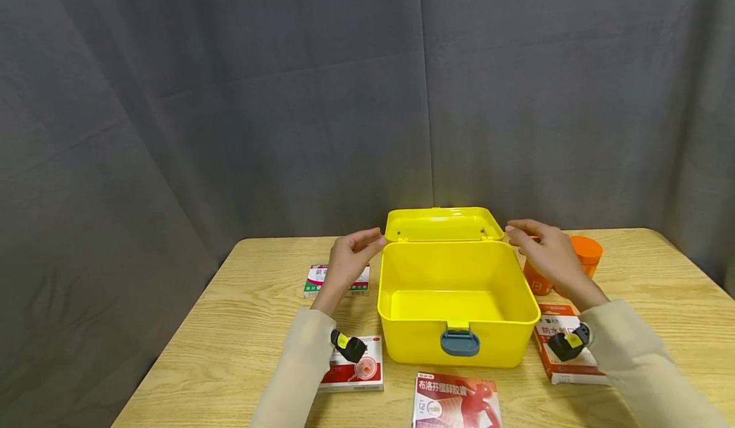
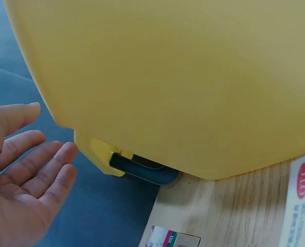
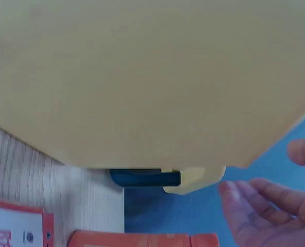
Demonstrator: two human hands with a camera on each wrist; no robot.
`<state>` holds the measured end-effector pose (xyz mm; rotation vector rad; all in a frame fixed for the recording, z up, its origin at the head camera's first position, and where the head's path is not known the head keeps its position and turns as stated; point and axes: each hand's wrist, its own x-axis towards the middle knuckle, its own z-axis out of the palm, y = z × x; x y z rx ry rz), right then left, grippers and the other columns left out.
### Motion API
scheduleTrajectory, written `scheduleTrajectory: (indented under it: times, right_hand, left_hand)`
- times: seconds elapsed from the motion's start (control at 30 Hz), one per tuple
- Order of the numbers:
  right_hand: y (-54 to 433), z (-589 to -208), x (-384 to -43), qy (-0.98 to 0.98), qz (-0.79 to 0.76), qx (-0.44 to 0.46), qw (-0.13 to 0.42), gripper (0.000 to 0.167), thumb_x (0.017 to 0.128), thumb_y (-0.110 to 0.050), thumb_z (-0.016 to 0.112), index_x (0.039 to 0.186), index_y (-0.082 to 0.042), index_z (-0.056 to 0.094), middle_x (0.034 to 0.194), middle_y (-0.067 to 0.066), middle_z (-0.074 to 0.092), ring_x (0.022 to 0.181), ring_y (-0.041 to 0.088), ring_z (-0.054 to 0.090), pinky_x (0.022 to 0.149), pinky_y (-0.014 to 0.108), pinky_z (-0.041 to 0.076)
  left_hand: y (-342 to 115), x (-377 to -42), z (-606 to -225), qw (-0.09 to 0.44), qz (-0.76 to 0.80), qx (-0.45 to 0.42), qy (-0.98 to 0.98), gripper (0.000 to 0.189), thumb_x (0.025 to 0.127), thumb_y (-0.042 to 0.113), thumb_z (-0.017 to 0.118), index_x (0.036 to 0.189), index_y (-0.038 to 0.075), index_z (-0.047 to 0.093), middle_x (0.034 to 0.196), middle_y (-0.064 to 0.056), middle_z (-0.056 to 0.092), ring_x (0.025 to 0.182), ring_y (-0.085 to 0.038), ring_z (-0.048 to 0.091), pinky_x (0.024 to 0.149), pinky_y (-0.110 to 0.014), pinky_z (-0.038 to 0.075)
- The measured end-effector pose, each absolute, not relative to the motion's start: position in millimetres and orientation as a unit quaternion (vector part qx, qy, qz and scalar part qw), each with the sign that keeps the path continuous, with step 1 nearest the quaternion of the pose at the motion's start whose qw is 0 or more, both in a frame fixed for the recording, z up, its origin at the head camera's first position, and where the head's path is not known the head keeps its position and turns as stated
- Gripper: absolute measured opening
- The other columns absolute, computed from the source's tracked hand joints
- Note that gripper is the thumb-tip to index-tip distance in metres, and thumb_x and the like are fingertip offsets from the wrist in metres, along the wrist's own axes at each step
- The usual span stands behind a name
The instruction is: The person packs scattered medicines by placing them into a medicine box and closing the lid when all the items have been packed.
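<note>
A yellow plastic box point(image 1: 413, 345) stands on the table with its lid point(image 1: 442, 224) swung back and its inside bare. Its front carries a blue-grey latch point(image 1: 459, 343). My left hand point(image 1: 351, 259) is beside the lid's left corner, fingers loosely bent and holding nothing. On the opposite side my right hand point(image 1: 545, 256) hovers by the lid's right corner, also with nothing in its grasp. Both wrist views show relaxed fingers close to the lid point(image 2: 93, 152); whether any fingertip touches it I cannot tell. A dark handle point(image 3: 142, 178) shows behind the box.
Medicine boxes lie around: a white-green one point(image 1: 358, 284) and a red-white one point(image 1: 367, 370) at left, a red one point(image 1: 453, 402) in front, an orange-white one point(image 1: 565, 370) at right. Orange containers point(image 1: 587, 250) stand behind my right hand. A grey curtain point(image 1: 321, 109) hangs behind the table.
</note>
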<state>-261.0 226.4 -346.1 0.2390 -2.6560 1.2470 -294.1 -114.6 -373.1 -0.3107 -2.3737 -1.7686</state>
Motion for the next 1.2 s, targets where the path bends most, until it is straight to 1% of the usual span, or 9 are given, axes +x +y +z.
scheduleTrajectory:
  times: [0.03,0.13,0.27,0.37,0.43,0.73,0.83,1.03,1.2]
  right_hand:
    - [228,-346,-260,-0.894,0.426,0.086,0.109,0.062,0.103,-0.044,0.04,0.139,0.006,0.045,0.131,0.03,0.052,0.11,0.046,0.055,0.089,0.057,0.048]
    - [235,-347,-260,-0.881,0.439,0.106,0.141,0.055,0.103,-0.038,0.044,0.138,0.005,0.048,0.126,0.028,0.056,0.107,0.043,0.057,0.086,0.034,0.054]
    - [246,-347,-259,-0.864,0.448,0.127,0.19,0.047,0.102,-0.031,0.051,0.136,0.001,0.053,0.122,0.023,0.06,0.099,0.016,0.061,0.075,0.005,0.044]
    - [252,-346,-258,-0.855,0.452,0.132,0.217,0.043,0.1,-0.028,0.055,0.134,-0.002,0.055,0.119,0.016,0.062,0.093,-0.003,0.056,0.077,0.006,0.044]
    - [256,-346,-259,-0.848,0.458,0.137,0.227,0.042,0.099,-0.026,0.057,0.135,-0.003,0.055,0.118,0.012,0.064,0.093,-0.006,0.056,0.078,0.006,0.044]
    - [280,-343,-253,-0.817,0.501,0.15,0.244,0.048,0.095,-0.01,0.062,0.141,-0.011,0.05,0.115,-0.011,0.061,0.099,-0.005,0.057,0.081,0.007,0.045]
    - [288,-343,-250,-0.809,0.514,0.141,0.246,0.05,0.095,-0.01,0.062,0.143,-0.013,0.049,0.116,-0.013,0.06,0.1,-0.004,0.057,0.082,0.006,0.044]
    - [299,-350,-248,-0.788,0.549,0.119,0.254,0.047,0.095,-0.008,0.062,0.141,-0.011,0.05,0.12,-0.008,0.06,0.106,0.002,0.056,0.085,0.006,0.042]
    - [307,-359,-247,-0.798,0.548,0.076,0.239,0.045,0.096,-0.016,0.062,0.139,-0.013,0.051,0.125,-0.013,0.055,0.114,0.003,0.048,0.085,0.006,0.041]
  left_hand:
    - [-115,-291,-372,0.088,-0.592,-0.107,-0.794,0.043,0.091,0.032,0.069,0.128,0.01,0.064,0.121,-0.002,0.065,0.109,-0.021,0.062,0.09,-0.033,0.052]
    - [-114,-281,-366,0.094,-0.595,-0.114,-0.79,0.045,0.092,0.028,0.069,0.131,0.007,0.061,0.127,-0.007,0.062,0.111,-0.024,0.061,0.09,-0.034,0.051]
    - [-115,-274,-367,0.09,-0.609,-0.12,-0.779,0.05,0.091,0.026,0.07,0.136,0.007,0.056,0.134,-0.009,0.057,0.117,-0.024,0.058,0.093,-0.034,0.049]
    - [-117,-273,-373,0.082,-0.617,-0.128,-0.772,0.056,0.09,0.028,0.071,0.139,0.009,0.052,0.139,-0.006,0.053,0.122,-0.022,0.054,0.096,-0.033,0.046]
    - [-117,-268,-375,0.077,-0.613,-0.138,-0.774,0.062,0.089,0.028,0.072,0.143,0.01,0.047,0.143,-0.006,0.049,0.127,-0.021,0.05,0.1,-0.034,0.043]
    - [-119,-254,-381,0.063,-0.579,-0.179,-0.793,0.087,0.087,0.033,0.073,0.155,0.016,0.022,0.157,-0.002,0.026,0.14,-0.016,0.029,0.11,-0.036,0.03]
    - [-119,-250,-382,0.038,-0.578,-0.183,-0.795,0.091,0.086,0.036,0.074,0.156,0.018,0.019,0.159,0.001,0.021,0.143,-0.017,0.023,0.112,-0.039,0.027]
    - [-120,-243,-388,-0.008,-0.576,-0.196,-0.794,0.098,0.084,0.04,0.074,0.157,0.02,0.012,0.161,0.0,0.011,0.145,-0.03,0.014,0.111,-0.055,0.022]
    - [-118,-237,-394,-0.014,-0.575,-0.201,-0.793,0.102,0.082,0.039,0.074,0.157,0.027,0.007,0.161,0.006,0.008,0.145,-0.024,0.012,0.112,-0.057,0.017]
